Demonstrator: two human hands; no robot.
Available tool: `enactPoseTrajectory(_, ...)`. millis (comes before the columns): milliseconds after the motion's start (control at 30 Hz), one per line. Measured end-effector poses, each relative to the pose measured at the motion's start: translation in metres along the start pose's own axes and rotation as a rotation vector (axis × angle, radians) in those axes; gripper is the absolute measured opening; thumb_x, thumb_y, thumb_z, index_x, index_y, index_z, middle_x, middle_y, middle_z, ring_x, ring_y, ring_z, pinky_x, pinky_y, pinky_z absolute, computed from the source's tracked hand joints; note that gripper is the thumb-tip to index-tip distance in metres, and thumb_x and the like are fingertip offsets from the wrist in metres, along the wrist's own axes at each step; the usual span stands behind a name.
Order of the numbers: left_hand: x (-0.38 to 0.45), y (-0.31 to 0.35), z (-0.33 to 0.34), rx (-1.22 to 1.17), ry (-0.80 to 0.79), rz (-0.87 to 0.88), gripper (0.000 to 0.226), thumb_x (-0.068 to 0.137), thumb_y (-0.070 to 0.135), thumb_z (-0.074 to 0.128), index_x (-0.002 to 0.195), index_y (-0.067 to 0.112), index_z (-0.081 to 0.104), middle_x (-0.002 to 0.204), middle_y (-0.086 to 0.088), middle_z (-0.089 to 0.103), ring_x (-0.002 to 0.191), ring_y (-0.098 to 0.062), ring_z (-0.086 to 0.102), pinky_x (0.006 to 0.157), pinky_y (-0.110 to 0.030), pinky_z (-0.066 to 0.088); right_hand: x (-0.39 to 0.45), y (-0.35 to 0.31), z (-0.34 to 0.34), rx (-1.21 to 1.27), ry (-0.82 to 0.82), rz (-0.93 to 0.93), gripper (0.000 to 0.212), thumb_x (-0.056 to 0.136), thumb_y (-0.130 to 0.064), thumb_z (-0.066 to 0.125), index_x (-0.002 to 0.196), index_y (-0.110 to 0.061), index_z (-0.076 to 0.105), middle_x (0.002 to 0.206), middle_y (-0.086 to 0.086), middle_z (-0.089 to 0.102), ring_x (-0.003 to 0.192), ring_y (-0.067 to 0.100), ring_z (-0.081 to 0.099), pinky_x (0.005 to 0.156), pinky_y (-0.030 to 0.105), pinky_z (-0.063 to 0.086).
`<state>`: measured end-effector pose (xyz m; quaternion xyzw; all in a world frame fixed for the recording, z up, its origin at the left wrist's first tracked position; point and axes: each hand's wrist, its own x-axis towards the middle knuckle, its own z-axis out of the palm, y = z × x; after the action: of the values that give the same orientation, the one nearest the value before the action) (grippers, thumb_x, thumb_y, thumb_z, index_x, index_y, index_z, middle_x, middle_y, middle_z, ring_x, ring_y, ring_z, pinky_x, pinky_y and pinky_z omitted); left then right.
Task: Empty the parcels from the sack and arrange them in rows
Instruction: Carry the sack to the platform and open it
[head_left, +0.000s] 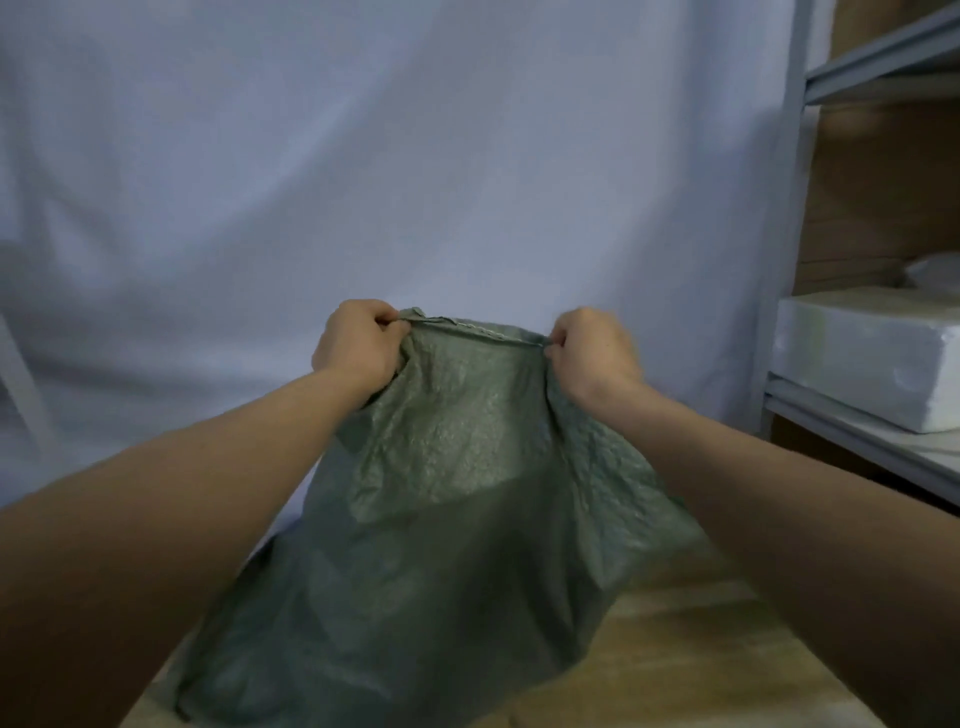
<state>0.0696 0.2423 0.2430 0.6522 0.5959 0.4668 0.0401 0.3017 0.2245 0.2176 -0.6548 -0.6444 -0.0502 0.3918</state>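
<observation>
Backdrop (363, 156): pale cloth, hanging behind the whole work area, loosely creased.

Shelving (878, 67): grey metal rack at your right, with a white wrapped block (862, 358) on one tier. Well apart from the work.

Floor (675, 665): wood-toned, partly bare below the sack. You have room here for rows.

Sack (441, 493): green woven, held up in front of you, stitched seam at the top, body hanging toward the floor. No parcels can be seen; whether any remain inside cannot be told, though the fabric hangs fairly slack.

Left hand (358, 343): fingers curled tight, gripping the sack's upper left corner.

Right hand (589, 348): fingers curled tight, pinching the upper right corner at the seam.

Handling note: keep both corner grips firm and level, lift high enough that the hanging end clears the floor, and shake in short strokes so anything inside drops straight down, not against the shelving.
</observation>
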Motion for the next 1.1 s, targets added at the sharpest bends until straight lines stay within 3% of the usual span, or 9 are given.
enactPoseTrajectory(233, 0.057, -0.071, -0.027, -0.196, -0.060, -0.077, 0.019, 0.095, 0.023, 0.061, 0.077, 0.026, 0.066, 0.092, -0.002, 0.066, 0.094, -0.033, 0.066, 0.085, -0.049, 0.057, 0.047, -0.064, 0.041, -0.044, -0.003, -0.046, 0.012, 0.090, -0.020, 0.062, 0.095, -0.020, 0.073, 0.105, 0.008, 0.071, 0.101, 0.035, 0.064, 0.078, 0.034, 0.048)
enactPoseTrajectory(367, 0.123, -0.058, -0.045, -0.353, 0.067, -0.062, 0.026, 0.097, 0.021, 0.055, 0.072, 0.022, 0.061, 0.077, -0.004, 0.061, 0.083, -0.034, 0.063, 0.073, -0.045, 0.054, 0.100, -0.122, 0.021, -0.049, 0.212, -0.048, 0.019, 0.093, -0.019, 0.057, 0.104, -0.017, 0.073, 0.112, 0.012, 0.068, 0.105, 0.037, 0.062, 0.077, 0.034, 0.041)
enactPoseTrajectory(500, 0.172, -0.058, -0.060, -0.363, 0.114, -0.010, 0.017, 0.098, 0.020, 0.053, 0.084, 0.014, 0.062, 0.085, -0.009, 0.061, 0.081, -0.027, 0.057, 0.073, -0.037, 0.050, 0.133, -0.160, 0.022, 0.056, 0.407, -0.061, 0.019, 0.095, -0.021, 0.055, 0.106, -0.017, 0.070, 0.114, 0.009, 0.068, 0.105, 0.035, 0.061, 0.078, 0.035, 0.042)
enactPoseTrajectory(633, 0.166, -0.110, -0.058, -0.279, -0.125, -0.182, 0.018, 0.098, 0.017, 0.055, 0.082, 0.011, 0.060, 0.078, -0.012, 0.055, 0.070, -0.028, 0.052, 0.054, -0.030, 0.042, 0.133, -0.165, 0.063, 0.091, 0.124, -0.075, 0.010, 0.090, -0.020, 0.067, 0.095, -0.018, 0.076, 0.104, 0.007, 0.073, 0.100, 0.031, 0.066, 0.086, 0.038, 0.053)
enactPoseTrajectory(733, 0.153, -0.123, -0.063, -0.433, -0.236, -0.253, 0.017, 0.098, 0.028, 0.059, 0.094, 0.011, 0.056, 0.088, -0.009, 0.055, 0.065, -0.022, 0.051, 0.046, -0.026, 0.040, 0.135, -0.164, 0.079, 0.069, 0.081, -0.106, 0.008, 0.089, -0.019, 0.069, 0.091, -0.018, 0.077, 0.099, 0.006, 0.074, 0.095, 0.029, 0.066, 0.086, 0.043, 0.056)
enactPoseTrajectory(800, 0.149, -0.120, -0.066, -0.466, -0.317, -0.230, 0.045, 0.088, 0.047, 0.067, 0.114, 0.014, 0.052, 0.105, -0.002, 0.060, 0.082, -0.016, 0.061, 0.057, -0.032, 0.051, 0.137, -0.161, 0.084, 0.091, 0.083, -0.098, 0.009, 0.090, -0.018, 0.069, 0.092, -0.016, 0.077, 0.098, 0.005, 0.074, 0.094, 0.028, 0.067, 0.086, 0.043, 0.056)
enactPoseTrajectory(867, 0.146, -0.113, -0.065, -0.449, -0.394, -0.212, 0.080, 0.076, 0.061, 0.072, 0.137, 0.020, 0.041, 0.122, 0.002, 0.057, 0.096, -0.016, 0.061, 0.064, -0.034, 0.051, 0.138, -0.159, 0.089, 0.128, 0.078, -0.089, 0.010, 0.090, -0.019, 0.069, 0.094, -0.016, 0.078, 0.097, 0.004, 0.075, 0.093, 0.025, 0.068, 0.085, 0.041, 0.056)
enactPoseTrajectory(933, 0.142, -0.104, -0.055, -0.437, -0.447, -0.177, 0.093, 0.068, 0.064, 0.076, 0.145, 0.027, 0.038, 0.131, 0.003, 0.054, 0.104, -0.017, 0.060, 0.062, -0.030, 0.047, 0.137, -0.158, 0.096, 0.163, 0.050, -0.108, 0.011, 0.089, -0.020, 0.070, 0.094, -0.017, 0.078, 0.096, 0.002, 0.075, 0.093, 0.022, 0.067, 0.084, 0.037, 0.055)
enactPoseTrajectory(1100, 0.138, -0.078, -0.014, -0.429, -0.426, -0.071, 0.051, 0.074, 0.036, 0.084, 0.118, 0.019, 0.065, 0.110, -0.002, 0.068, 0.086, -0.009, 0.063, 0.066, -0.021, 0.050, 0.131, -0.158, 0.107, 0.238, -0.025, -0.177, 0.012, 0.084, -0.017, 0.070, 0.090, -0.020, 0.079, 0.086, -0.003, 0.073, 0.089, 0.017, 0.067, 0.083, 0.033, 0.054)
